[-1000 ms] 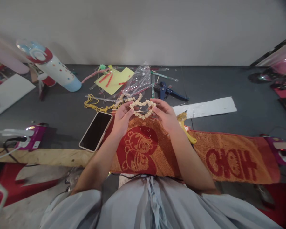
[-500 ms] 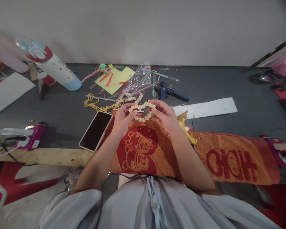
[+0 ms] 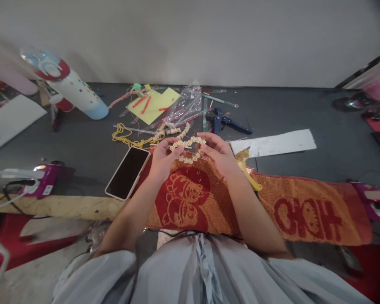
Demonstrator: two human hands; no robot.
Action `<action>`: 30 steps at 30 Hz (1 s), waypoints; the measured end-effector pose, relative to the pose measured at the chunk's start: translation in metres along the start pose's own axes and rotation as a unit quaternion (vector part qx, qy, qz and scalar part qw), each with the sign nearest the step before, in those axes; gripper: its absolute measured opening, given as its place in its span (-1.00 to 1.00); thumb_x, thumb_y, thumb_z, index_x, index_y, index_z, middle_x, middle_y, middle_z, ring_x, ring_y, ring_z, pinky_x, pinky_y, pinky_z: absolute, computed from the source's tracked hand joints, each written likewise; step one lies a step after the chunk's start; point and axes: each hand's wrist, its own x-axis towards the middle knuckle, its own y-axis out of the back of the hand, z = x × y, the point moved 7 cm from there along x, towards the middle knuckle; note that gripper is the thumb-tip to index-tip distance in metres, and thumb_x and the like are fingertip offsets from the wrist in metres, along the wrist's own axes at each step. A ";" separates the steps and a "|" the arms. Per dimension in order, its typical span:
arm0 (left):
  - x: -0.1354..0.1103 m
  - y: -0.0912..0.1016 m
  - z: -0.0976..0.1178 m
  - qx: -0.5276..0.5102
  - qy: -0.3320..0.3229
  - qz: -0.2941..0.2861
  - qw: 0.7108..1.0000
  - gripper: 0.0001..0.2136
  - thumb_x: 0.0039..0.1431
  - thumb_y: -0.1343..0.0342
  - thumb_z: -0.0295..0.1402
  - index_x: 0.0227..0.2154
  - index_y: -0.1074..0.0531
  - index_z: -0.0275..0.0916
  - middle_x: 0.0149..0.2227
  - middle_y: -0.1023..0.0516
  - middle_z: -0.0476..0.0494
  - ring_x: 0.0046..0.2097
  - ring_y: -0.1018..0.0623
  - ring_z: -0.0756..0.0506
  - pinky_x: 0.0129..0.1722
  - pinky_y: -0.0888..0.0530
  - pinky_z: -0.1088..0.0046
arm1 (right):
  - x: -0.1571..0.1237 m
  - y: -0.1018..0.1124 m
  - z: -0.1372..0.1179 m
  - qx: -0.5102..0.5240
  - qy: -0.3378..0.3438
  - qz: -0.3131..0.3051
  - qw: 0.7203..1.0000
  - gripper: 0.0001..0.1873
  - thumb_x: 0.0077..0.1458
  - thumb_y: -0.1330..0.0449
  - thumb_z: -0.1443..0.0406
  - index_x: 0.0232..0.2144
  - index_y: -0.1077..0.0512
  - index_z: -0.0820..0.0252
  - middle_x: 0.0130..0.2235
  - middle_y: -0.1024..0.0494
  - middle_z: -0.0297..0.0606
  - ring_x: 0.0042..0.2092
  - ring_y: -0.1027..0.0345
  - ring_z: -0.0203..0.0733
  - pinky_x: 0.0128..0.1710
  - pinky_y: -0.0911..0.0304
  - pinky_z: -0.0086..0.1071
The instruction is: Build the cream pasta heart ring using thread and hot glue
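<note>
A cream-coloured knobbly strand (image 3: 190, 159), looking like strung beads, curves between my two hands above the towel. My left hand (image 3: 163, 158) pinches it on one side, with a thin pale stick near the thumb. On the other side my right hand (image 3: 219, 153) has its fingers closed on the same strand. More of the strand trails behind toward a bundle of yellow cord (image 3: 126, 136). Beneath my hands lies an orange and red towel (image 3: 221, 202). A yellow-handled tool (image 3: 251, 179) rests beside my right wrist.
A phone (image 3: 127, 173) lies left of my left forearm. Behind my hands are blue cutters (image 3: 223, 121), clear plastic wrap (image 3: 190, 103) and yellow paper (image 3: 145, 110). A white strip (image 3: 278, 142) lies to the right. A tall bottle (image 3: 79, 93) and a purple power socket (image 3: 42, 179) stand left.
The strand's loop between my hands has shifted very slightly. Both hands keep nearly the same place and grip.
</note>
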 end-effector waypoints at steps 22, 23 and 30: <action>-0.008 -0.005 0.013 0.147 -0.114 -0.001 0.983 -0.70 -0.06 -0.35 -0.24 -0.29 -0.44 -0.21 -0.27 -0.51 -0.06 -0.30 -0.49 -0.01 -0.28 -0.44 0.47 | 0.002 0.000 0.007 -0.034 0.032 0.040 0.998 -0.59 -0.02 -0.34 0.04 -0.14 -0.48 0.06 -0.18 -0.52 -0.28 -0.22 -0.37 -0.25 -0.20 -0.32 -0.35; -0.011 -0.005 0.019 0.180 -0.155 0.014 0.971 -0.71 -0.04 -0.34 -0.24 -0.28 -0.44 -0.21 -0.26 -0.51 -0.08 -0.27 -0.50 -0.03 -0.25 -0.45 0.44 | 0.002 0.002 0.004 -0.046 0.054 0.061 0.996 -0.60 0.00 -0.33 0.06 -0.13 -0.46 0.06 -0.16 -0.51 -0.27 -0.20 -0.37 -0.25 -0.16 -0.32 -0.34; -0.033 -0.007 0.041 0.355 -0.378 0.042 0.854 -0.81 0.04 -0.28 -0.30 -0.27 -0.47 -0.14 -0.26 -0.56 -0.13 -0.16 -0.52 -0.16 -0.06 -0.43 0.22 | -0.005 -0.006 -0.002 -0.093 0.038 0.062 0.993 -0.70 0.07 -0.24 0.03 -0.44 -0.49 0.14 -0.43 -0.51 -0.31 -0.38 -0.34 -0.26 -0.32 -0.26 -0.32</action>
